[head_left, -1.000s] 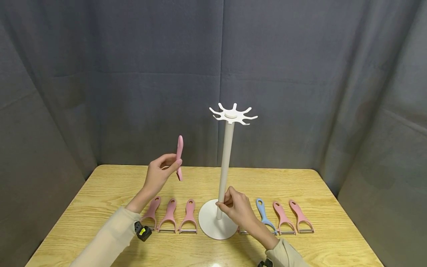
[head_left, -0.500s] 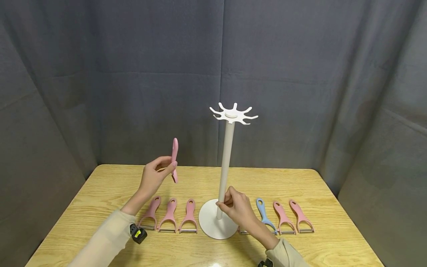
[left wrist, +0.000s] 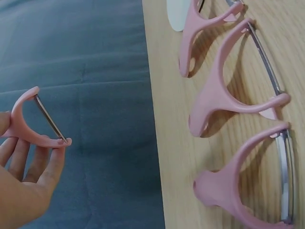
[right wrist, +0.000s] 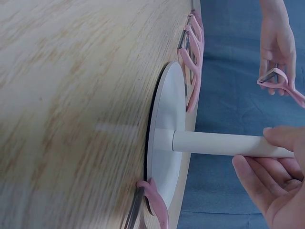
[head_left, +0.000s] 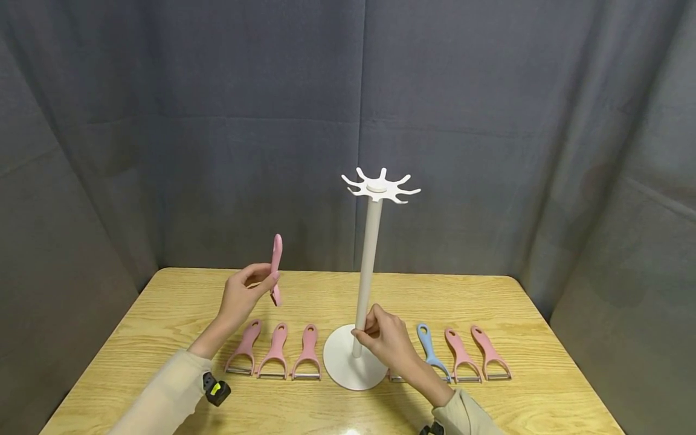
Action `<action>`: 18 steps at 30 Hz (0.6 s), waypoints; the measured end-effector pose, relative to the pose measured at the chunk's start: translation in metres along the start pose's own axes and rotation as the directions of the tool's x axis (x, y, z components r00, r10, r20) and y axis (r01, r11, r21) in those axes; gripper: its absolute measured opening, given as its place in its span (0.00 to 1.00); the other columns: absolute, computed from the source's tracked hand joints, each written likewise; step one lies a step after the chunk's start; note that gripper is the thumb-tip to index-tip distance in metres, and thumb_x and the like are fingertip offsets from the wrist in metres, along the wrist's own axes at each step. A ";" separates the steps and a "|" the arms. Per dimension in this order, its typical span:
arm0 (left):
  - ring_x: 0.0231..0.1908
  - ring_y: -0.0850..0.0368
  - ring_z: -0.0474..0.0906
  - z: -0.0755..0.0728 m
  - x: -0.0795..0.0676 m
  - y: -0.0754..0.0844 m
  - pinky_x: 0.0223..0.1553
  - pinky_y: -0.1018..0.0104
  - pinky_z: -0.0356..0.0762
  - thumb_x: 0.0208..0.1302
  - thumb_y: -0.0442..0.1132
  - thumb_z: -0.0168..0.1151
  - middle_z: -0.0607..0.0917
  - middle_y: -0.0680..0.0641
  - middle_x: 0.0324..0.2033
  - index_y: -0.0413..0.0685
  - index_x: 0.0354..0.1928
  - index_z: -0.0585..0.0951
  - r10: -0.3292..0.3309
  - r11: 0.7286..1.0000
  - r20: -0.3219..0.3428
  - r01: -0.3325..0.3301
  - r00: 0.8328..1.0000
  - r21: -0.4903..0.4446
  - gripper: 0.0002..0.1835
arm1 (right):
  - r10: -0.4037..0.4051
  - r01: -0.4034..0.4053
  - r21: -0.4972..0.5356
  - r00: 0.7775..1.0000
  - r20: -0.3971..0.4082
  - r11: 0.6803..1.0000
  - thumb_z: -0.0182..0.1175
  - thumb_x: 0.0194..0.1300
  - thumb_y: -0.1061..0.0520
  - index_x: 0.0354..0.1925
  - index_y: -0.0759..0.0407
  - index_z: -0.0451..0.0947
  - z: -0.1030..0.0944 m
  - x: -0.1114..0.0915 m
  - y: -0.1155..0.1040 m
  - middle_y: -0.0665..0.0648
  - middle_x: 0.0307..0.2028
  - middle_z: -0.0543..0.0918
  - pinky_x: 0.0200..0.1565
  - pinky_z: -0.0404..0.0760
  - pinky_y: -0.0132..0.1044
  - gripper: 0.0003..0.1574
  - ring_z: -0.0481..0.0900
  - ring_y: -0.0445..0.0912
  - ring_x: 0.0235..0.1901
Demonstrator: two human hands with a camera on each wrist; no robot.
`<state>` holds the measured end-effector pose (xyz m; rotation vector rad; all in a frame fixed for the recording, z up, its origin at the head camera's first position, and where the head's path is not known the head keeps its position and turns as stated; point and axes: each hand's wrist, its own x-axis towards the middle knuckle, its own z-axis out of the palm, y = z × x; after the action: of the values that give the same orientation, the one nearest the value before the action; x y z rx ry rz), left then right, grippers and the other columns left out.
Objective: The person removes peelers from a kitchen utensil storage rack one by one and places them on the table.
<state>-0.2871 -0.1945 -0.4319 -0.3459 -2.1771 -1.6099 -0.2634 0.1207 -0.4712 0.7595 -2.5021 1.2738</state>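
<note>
My left hand (head_left: 241,296) holds a pink peeler (head_left: 277,254) upright in the air, left of the stand, pinched between thumb and fingers. In the left wrist view the held peeler (left wrist: 24,124) shows its metal blade, with fingers around its lower part. A white stand (head_left: 368,266) with a round base and a ring of hooks on top stands mid-table; its hooks carry nothing. My right hand (head_left: 387,338) grips the pole (right wrist: 219,144) low down, just above the base. Beneath the right forearm, one peeler is mostly hidden.
Left of the base lie three pink peelers (head_left: 309,350) in a row, blades toward me. To the right are a blue peeler (head_left: 426,344) and two pink peelers (head_left: 458,350). A grey curtain (head_left: 261,133) hangs behind the wooden table (head_left: 163,314).
My left hand has moved left and slightly down, away from the stand, with the pink peeler still held. My right hand and the stand have stayed in place.
</note>
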 end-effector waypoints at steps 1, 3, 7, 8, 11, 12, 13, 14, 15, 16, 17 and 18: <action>0.43 0.59 0.80 -0.001 -0.001 -0.001 0.46 0.77 0.77 0.67 0.37 0.66 0.85 0.39 0.42 0.36 0.50 0.83 -0.003 1.000 0.002 0.003 1.000 0.001 0.14 | 0.000 0.000 0.001 1.000 0.000 1.000 0.72 0.58 0.64 0.32 0.58 0.73 0.000 0.000 0.000 0.51 0.28 0.83 0.30 0.82 0.27 0.15 0.85 0.42 0.28; 0.43 0.60 0.80 -0.002 -0.003 -0.002 0.46 0.77 0.77 0.67 0.38 0.66 0.85 0.39 0.42 0.37 0.50 0.83 -0.012 1.000 -0.001 0.012 1.000 0.009 0.14 | -0.001 0.001 0.003 1.000 -0.001 1.000 0.72 0.58 0.64 0.32 0.58 0.72 0.000 0.000 0.000 0.51 0.28 0.83 0.30 0.82 0.27 0.15 0.85 0.42 0.28; 0.43 0.63 0.79 -0.005 -0.006 -0.007 0.46 0.75 0.77 0.67 0.39 0.66 0.86 0.41 0.42 0.38 0.50 0.83 -0.028 0.998 -0.007 0.028 1.000 0.050 0.14 | -0.001 0.001 0.008 1.000 0.001 1.000 0.72 0.58 0.65 0.32 0.58 0.72 0.000 -0.001 0.000 0.52 0.28 0.83 0.30 0.82 0.27 0.15 0.85 0.43 0.28; 0.43 0.64 0.79 -0.006 -0.007 -0.008 0.46 0.74 0.77 0.67 0.39 0.66 0.86 0.41 0.42 0.39 0.50 0.83 -0.027 0.998 -0.007 0.028 1.000 0.058 0.14 | 0.000 0.000 0.008 1.000 0.002 1.000 0.72 0.58 0.65 0.32 0.58 0.72 0.000 -0.001 0.000 0.52 0.28 0.83 0.30 0.82 0.27 0.15 0.85 0.43 0.28; 0.42 0.64 0.79 -0.010 -0.009 -0.011 0.45 0.74 0.77 0.67 0.38 0.66 0.86 0.41 0.41 0.38 0.50 0.83 -0.024 0.997 -0.004 0.025 1.000 0.070 0.14 | 0.000 0.000 0.009 1.000 0.003 1.000 0.72 0.58 0.65 0.32 0.58 0.73 0.000 -0.001 0.001 0.52 0.28 0.82 0.31 0.82 0.27 0.15 0.85 0.43 0.28; 0.42 0.64 0.79 -0.012 -0.010 -0.012 0.44 0.75 0.77 0.67 0.38 0.66 0.86 0.41 0.41 0.38 0.50 0.83 -0.025 0.997 -0.003 0.025 1.000 0.068 0.14 | -0.001 0.001 0.008 1.000 0.003 1.000 0.72 0.58 0.65 0.32 0.58 0.73 0.000 -0.001 0.001 0.52 0.28 0.82 0.31 0.82 0.27 0.15 0.85 0.43 0.28; 0.42 0.64 0.79 -0.013 -0.011 -0.012 0.44 0.76 0.76 0.67 0.38 0.66 0.86 0.40 0.41 0.37 0.50 0.83 -0.025 0.997 -0.001 0.025 1.000 0.067 0.14 | -0.002 0.002 0.008 1.000 0.003 1.000 0.72 0.58 0.65 0.32 0.58 0.73 0.001 -0.001 0.001 0.51 0.28 0.82 0.30 0.82 0.27 0.15 0.85 0.43 0.28; 0.42 0.64 0.79 -0.015 -0.011 -0.012 0.44 0.77 0.76 0.67 0.37 0.66 0.86 0.40 0.41 0.37 0.50 0.83 -0.026 0.997 0.000 0.025 1.000 0.069 0.14 | -0.002 0.002 0.007 1.000 0.002 1.000 0.72 0.58 0.65 0.32 0.58 0.73 0.001 -0.001 0.001 0.51 0.28 0.82 0.30 0.82 0.27 0.15 0.85 0.42 0.28; 0.42 0.64 0.79 -0.016 -0.012 -0.012 0.45 0.77 0.76 0.67 0.37 0.66 0.86 0.40 0.42 0.37 0.50 0.83 -0.028 0.997 0.000 0.028 1.000 0.074 0.14 | -0.003 0.003 0.006 1.000 0.002 1.000 0.72 0.58 0.65 0.32 0.58 0.73 0.001 -0.001 0.001 0.51 0.28 0.82 0.30 0.82 0.27 0.15 0.85 0.42 0.28; 0.42 0.63 0.79 -0.017 -0.013 -0.012 0.45 0.77 0.75 0.67 0.38 0.66 0.86 0.40 0.42 0.37 0.50 0.83 -0.031 0.996 -0.001 0.031 1.000 0.079 0.14 | -0.008 0.008 0.003 1.000 0.001 1.000 0.72 0.58 0.65 0.32 0.58 0.73 0.001 -0.001 0.001 0.52 0.28 0.82 0.30 0.82 0.27 0.15 0.85 0.42 0.28; 0.42 0.63 0.79 -0.018 -0.014 -0.012 0.45 0.77 0.75 0.67 0.38 0.66 0.86 0.40 0.42 0.37 0.50 0.83 -0.038 0.996 0.000 0.037 0.999 0.085 0.14 | -0.009 0.009 0.004 1.000 0.001 1.000 0.72 0.58 0.65 0.32 0.58 0.73 0.001 0.000 0.001 0.52 0.28 0.82 0.30 0.82 0.27 0.15 0.85 0.42 0.28; 0.42 0.63 0.79 -0.019 -0.015 -0.013 0.44 0.76 0.75 0.67 0.39 0.66 0.86 0.40 0.42 0.38 0.50 0.83 -0.046 0.995 -0.001 0.046 0.999 0.089 0.14 | -0.010 0.010 0.003 1.000 0.000 1.000 0.72 0.58 0.65 0.32 0.58 0.73 0.001 0.000 0.001 0.52 0.28 0.83 0.30 0.82 0.27 0.15 0.85 0.42 0.28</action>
<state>-0.2760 -0.2160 -0.4446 -0.2722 -2.2645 -1.5315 -0.2639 0.1208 -0.4725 0.7713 -2.4938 1.2744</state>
